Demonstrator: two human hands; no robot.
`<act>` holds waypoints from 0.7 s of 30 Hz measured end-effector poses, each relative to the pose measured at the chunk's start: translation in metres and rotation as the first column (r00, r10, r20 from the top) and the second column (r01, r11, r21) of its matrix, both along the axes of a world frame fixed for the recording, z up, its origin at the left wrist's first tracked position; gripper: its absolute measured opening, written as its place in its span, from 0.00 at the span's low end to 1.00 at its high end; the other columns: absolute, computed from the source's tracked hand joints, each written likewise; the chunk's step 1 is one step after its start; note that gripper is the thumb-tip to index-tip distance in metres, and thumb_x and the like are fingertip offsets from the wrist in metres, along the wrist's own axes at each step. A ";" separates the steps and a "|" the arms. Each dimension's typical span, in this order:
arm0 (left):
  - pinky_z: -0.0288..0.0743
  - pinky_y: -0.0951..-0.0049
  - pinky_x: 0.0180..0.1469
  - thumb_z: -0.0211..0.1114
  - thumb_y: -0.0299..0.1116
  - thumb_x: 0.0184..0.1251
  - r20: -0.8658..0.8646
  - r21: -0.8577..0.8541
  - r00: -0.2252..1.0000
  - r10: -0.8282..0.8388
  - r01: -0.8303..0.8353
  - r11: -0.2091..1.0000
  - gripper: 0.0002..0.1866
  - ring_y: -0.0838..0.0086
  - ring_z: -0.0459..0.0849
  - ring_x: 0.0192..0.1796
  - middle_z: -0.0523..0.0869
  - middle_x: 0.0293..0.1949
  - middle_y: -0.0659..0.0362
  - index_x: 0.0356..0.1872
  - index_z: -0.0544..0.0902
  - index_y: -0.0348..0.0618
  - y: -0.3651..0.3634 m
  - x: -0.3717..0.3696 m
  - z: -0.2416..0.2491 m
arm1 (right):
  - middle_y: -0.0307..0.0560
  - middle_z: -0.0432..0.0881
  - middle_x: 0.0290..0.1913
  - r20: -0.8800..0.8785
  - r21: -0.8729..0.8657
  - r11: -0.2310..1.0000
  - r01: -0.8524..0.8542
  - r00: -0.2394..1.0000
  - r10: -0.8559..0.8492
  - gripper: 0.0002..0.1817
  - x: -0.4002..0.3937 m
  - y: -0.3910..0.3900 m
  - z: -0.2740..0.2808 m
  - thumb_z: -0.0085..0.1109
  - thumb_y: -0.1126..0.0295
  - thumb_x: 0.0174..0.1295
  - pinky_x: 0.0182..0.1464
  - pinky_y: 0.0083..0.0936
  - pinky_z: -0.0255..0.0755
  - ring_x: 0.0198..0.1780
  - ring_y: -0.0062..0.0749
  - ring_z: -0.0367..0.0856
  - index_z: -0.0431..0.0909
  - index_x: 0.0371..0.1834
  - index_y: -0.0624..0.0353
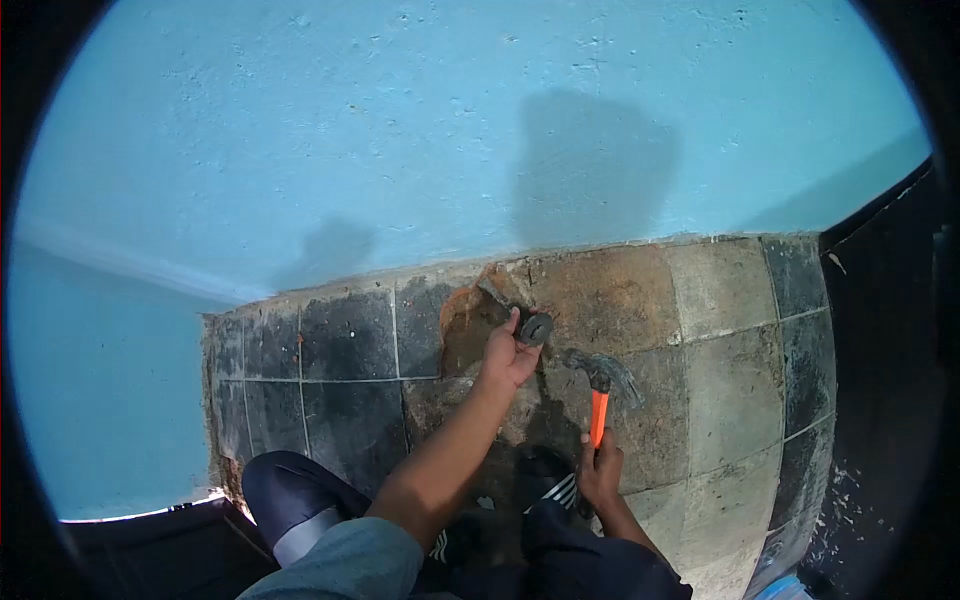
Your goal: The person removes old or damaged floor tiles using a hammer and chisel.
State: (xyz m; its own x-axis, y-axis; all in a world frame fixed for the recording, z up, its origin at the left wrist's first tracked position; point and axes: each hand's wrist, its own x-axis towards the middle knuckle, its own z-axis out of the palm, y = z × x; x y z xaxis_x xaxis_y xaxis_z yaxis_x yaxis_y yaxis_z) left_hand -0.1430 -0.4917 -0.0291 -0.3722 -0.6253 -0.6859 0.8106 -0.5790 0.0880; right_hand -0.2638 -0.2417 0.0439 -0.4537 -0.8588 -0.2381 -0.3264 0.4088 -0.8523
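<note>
My left hand (508, 358) is closed around a chisel (538, 328) with a round, dark guard at its near end. The flat blade points up and left toward the brown, broken patch (462, 325) of floor beside the wall. In my right hand (602, 468) is a claw hammer (599, 415), gripped by its orange and black handle. Its metal head is to the right of the chisel and a little nearer to me, apart from it. My left palm and fingers partly hide the chisel's shaft.
A blue wall (400, 130) rises right behind the work spot. Dark tiles (348, 335) lie to the left, and pale, worn tiles (735, 385) to the right. My knee (290, 490) and striped shoe (548, 475) are close below. A black surface (880, 400) borders the floor at right.
</note>
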 end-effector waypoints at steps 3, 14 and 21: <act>0.84 0.59 0.58 0.58 0.35 0.81 -0.042 0.004 0.998 0.043 -0.043 0.999 0.09 0.61 0.88 0.51 0.89 0.46 0.52 0.47 0.82 0.41 -0.005 -0.004 0.000 | 0.49 0.77 0.21 0.013 -0.044 0.998 0.039 0.999 -0.038 0.13 -0.004 0.001 0.008 0.53 0.63 0.77 0.26 0.35 0.70 0.21 0.37 0.79 0.71 0.42 0.64; 0.84 0.58 0.57 0.54 0.36 0.83 -0.010 -0.009 1.000 0.007 -0.007 1.000 0.10 0.60 0.88 0.51 0.88 0.46 0.52 0.47 0.81 0.43 -0.018 -0.001 -0.028 | 0.58 0.80 0.30 -0.212 -0.270 0.961 0.065 0.969 -0.126 0.12 0.017 -0.047 -0.017 0.53 0.63 0.76 0.31 0.37 0.72 0.29 0.48 0.83 0.71 0.44 0.63; 0.84 0.61 0.55 0.53 0.36 0.83 -0.013 -0.019 1.000 0.026 -0.026 0.999 0.10 0.62 0.87 0.48 0.87 0.44 0.53 0.48 0.78 0.40 -0.015 0.003 0.004 | 0.53 0.80 0.30 0.034 -0.107 0.993 0.045 0.999 -0.042 0.13 -0.018 -0.080 0.047 0.56 0.62 0.76 0.31 0.35 0.72 0.29 0.44 0.82 0.72 0.45 0.62</act>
